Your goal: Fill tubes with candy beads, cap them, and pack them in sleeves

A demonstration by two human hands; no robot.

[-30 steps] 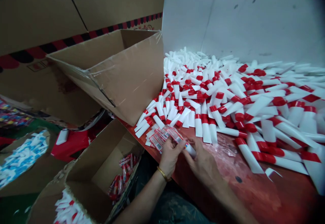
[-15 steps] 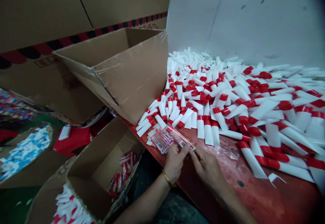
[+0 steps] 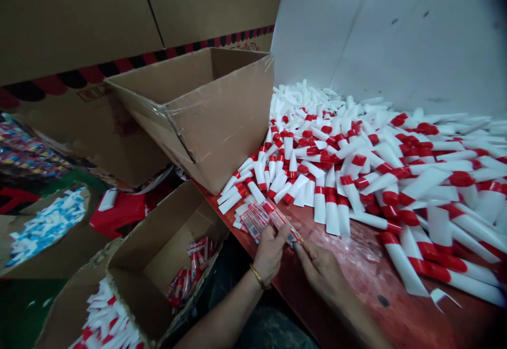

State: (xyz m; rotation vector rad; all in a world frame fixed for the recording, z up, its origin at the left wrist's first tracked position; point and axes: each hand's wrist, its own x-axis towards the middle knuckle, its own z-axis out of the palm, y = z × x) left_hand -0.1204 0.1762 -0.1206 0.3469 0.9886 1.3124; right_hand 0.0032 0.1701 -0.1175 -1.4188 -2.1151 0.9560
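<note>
A clear printed plastic sleeve with red and blue markings slants away from me over the red tabletop. My left hand, with a gold bangle on its wrist, pinches the sleeve along its near half. At the near end of the sleeve, the closed thumb and fingers of my right hand grip its edge. Left of it lies a small stack of similar flat printed sleeves. Just beyond are white tubes with red caps, heaped loosely across the table.
A tall open carton stands at the table's left edge. Below it, another carton contains several red wrapped packs. White-and-red pieces fill a box at lower left; blue-and-white ones lie farther left. A pale wall rises behind.
The view has shifted slightly, so most things sit a little farther right. Both hands keep hold of the sleeve, its far end now nearer the stacked sleeves.
</note>
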